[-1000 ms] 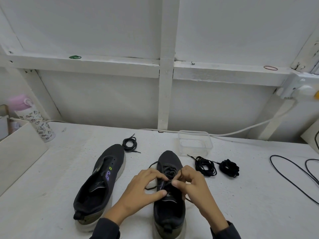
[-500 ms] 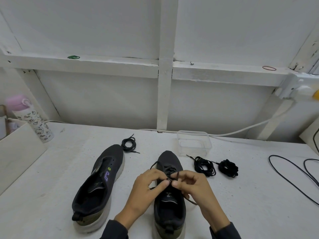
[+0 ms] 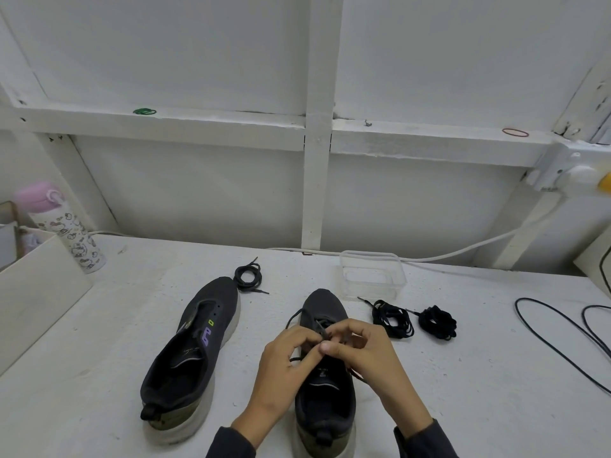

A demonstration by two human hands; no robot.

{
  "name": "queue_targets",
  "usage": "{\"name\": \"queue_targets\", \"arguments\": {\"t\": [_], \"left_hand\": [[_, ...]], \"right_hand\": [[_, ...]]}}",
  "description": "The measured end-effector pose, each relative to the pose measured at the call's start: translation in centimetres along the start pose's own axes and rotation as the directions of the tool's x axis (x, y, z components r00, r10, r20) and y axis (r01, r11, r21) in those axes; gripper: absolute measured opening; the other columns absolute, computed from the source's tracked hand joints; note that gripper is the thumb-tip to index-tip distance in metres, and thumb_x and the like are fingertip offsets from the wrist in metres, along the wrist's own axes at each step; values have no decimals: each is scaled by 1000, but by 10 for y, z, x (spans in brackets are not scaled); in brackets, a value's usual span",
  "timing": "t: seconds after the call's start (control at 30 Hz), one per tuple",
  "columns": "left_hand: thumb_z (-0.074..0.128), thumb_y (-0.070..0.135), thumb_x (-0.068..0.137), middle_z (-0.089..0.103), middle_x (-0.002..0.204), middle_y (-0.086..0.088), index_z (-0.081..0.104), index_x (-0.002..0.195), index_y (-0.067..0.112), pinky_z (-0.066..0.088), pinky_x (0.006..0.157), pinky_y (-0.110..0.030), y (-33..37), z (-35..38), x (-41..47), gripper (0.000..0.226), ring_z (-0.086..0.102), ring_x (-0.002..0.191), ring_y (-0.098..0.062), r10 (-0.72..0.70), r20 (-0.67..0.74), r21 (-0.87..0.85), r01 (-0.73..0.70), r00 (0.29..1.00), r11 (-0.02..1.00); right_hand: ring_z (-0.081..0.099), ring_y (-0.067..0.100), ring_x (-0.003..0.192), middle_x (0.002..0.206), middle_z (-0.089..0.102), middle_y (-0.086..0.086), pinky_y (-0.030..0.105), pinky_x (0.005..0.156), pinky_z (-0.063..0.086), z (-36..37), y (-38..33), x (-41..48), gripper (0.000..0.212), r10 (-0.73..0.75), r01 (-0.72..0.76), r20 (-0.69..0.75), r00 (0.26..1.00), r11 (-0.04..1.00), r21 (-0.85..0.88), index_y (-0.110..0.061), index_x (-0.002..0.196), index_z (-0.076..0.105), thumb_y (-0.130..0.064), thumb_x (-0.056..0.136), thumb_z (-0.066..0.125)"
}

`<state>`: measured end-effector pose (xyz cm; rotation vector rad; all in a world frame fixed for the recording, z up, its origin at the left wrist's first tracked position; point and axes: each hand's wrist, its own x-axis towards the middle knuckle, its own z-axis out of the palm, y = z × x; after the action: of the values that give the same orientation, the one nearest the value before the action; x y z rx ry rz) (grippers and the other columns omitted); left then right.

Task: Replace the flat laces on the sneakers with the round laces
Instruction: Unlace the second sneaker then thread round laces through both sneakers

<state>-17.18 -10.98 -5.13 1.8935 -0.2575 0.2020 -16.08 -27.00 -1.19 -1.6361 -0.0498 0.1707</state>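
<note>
Branding isn't giving much: the purple marking on the left sneaker (image 3: 195,345) and the tiny logo on the right sneaker (image 3: 325,391) tongue are both staying unreadable. Left hand (image 3: 287,361) and right hand (image 3: 367,355) are curling in, fingertips meeting and pinching the dark lace (image 3: 294,317) over the eyelets. That sneaker is lying right under the grip, long axis running straight away, toe pointing at the wall. The other is sitting left of the grip, toe angling slightly right. Two lace bundles (image 3: 393,320) are lying just right of it.
</note>
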Motion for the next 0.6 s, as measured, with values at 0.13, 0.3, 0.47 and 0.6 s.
{"name": "queue_targets", "arguments": {"t": [0.13, 0.3, 0.47, 0.6], "left_hand": [[63, 47, 84, 67, 88, 11, 68, 84, 32, 51, 77, -24, -2, -1, 1, 16, 64, 91, -15, 3, 8, -7, -3, 1000, 1000], [61, 50, 85, 68, 90, 13, 71, 85, 32, 49, 79, -21, -2, -2, 1, 21, 64, 94, -15, 17, 3, 3, -17, 1000, 1000], [58, 56, 85, 67, 87, 16, 69, 86, 37, 49, 74, -19, -4, 0, 1, 23, 63, 91, -13, 12, -54, 36, -10, 998, 999], [58, 56, 86, 67, 88, 16, 69, 86, 37, 50, 76, -21, -4, 1, 0, 21, 63, 91, -13, 16, -51, 37, -14, 999, 999]], "right_hand": [[51, 8, 58, 64, 65, -4, 17, 56, 41, 1, 4, 2, 16, -61, 60, -20, 998, 997, -39, -19, 72, 75, -5, 74, 81], [43, 3, 55, 59, 57, -15, 13, 54, 36, 4, 5, 2, 14, -96, 94, -11, 995, 990, -101, -18, 71, 65, -26, 67, 76], [44, 4, 56, 65, 59, -11, 14, 54, 37, 1, 5, 2, 15, -84, 85, 14, 996, 993, -87, -20, 73, 68, -12, 76, 80], [47, 6, 58, 64, 60, -9, 14, 55, 39, 3, 4, 2, 12, -62, 61, -16, 998, 997, -42, -17, 75, 72, -7, 78, 79]]}}
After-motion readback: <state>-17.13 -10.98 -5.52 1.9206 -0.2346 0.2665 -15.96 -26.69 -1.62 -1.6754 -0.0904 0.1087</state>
